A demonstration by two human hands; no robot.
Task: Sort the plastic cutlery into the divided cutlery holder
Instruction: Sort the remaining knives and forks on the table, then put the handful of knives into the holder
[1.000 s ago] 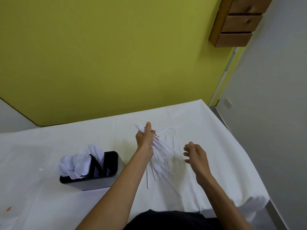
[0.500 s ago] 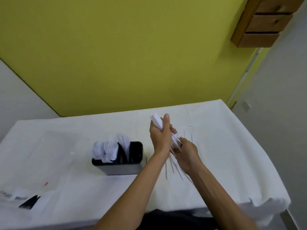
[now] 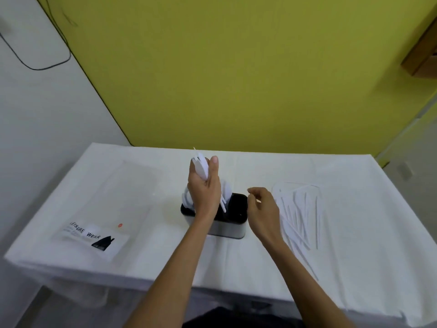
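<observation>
My left hand [image 3: 205,185] grips a bundle of white plastic knives [image 3: 201,167] upright, directly above the cutlery holder [image 3: 233,227], a black-lined box with a silver wall. The knives' lower ends reach down toward its middle compartment. White spoons and forks [image 3: 225,191] stand in the left part of the holder, mostly hidden behind my hand. My right hand [image 3: 262,210] hovers just right of the holder, fingers loosely curled, holding nothing that I can see. Several more white knives [image 3: 299,213] lie scattered on the white tablecloth to the right.
A clear plastic bag with a "LEISURE WEAR" label [image 3: 93,236] lies flat on the left of the table [image 3: 354,256]. The yellow wall stands just behind the table. A wooden shelf [image 3: 423,55] hangs at the upper right.
My left hand carried the knife bundle from over the pile to above the holder. My right hand left the bundle and now hangs beside the holder. The view swung left.
</observation>
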